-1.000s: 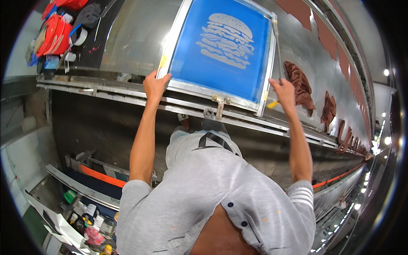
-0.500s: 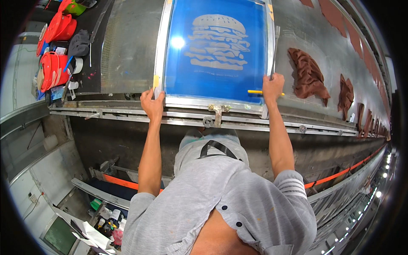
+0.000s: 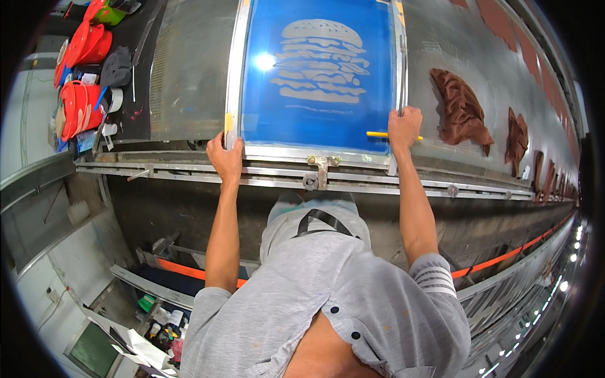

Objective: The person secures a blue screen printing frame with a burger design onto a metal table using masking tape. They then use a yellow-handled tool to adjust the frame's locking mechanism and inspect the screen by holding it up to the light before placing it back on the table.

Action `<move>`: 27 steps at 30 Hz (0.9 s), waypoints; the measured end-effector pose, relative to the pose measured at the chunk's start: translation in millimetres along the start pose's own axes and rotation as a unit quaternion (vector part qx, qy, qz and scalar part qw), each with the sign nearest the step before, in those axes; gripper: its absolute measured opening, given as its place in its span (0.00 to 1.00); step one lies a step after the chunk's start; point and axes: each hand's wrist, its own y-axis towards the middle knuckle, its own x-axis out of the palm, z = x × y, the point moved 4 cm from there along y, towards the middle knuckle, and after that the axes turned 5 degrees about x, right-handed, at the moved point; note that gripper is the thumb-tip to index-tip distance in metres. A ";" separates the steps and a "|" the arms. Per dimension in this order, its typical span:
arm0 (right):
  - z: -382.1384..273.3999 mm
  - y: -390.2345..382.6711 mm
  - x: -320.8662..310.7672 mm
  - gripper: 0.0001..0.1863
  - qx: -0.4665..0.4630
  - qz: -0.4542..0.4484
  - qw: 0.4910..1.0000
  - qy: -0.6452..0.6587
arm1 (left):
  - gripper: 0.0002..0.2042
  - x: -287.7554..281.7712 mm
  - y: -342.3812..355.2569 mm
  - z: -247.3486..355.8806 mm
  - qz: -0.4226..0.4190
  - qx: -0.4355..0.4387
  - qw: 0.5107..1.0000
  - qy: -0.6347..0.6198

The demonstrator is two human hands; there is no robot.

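Blue printing screen, metal-framed: at near edge of metal table, between both hands; long axis apparently running away. Left hand: gripping screen's near-left corner. Right hand: closed around yellow stick, at near-right corner.

right hand: half-open by the frame a second ago, now closed at its right bar
yellow stick: slanted before, now crosswise through the hand
blue mesh: now bears a bright glare
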 end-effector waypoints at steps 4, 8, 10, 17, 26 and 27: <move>3.6 -2.0 3.2 0.11 0.007 0.007 1.000 -0.006 | 0.24 1.3 0.5 -2.8 -0.012 -0.014 1.000 0.020; 2.7 -2.2 1.8 0.11 0.007 0.002 1.000 0.003 | 0.25 0.1 -0.8 -3.4 -0.010 -0.027 0.999 0.020; 3.9 -1.8 2.2 0.10 -0.004 0.007 1.000 0.030 | 0.24 0.8 2.4 -5.1 -0.039 -0.051 0.998 0.029; -70.5 36.6 -107.6 0.10 -0.046 -0.293 0.930 0.215 | 0.22 -36.0 14.4 1.1 -0.102 -0.171 0.786 -0.586; -244.9 -26.0 -288.5 0.08 -0.328 -0.272 0.827 0.367 | 0.27 -77.0 12.6 60.0 -0.089 -0.182 0.649 -0.734; -240.4 -42.4 -274.6 0.07 -0.436 -0.342 0.816 0.163 | 0.27 -79.2 16.7 66.3 -0.097 -0.182 0.648 -0.733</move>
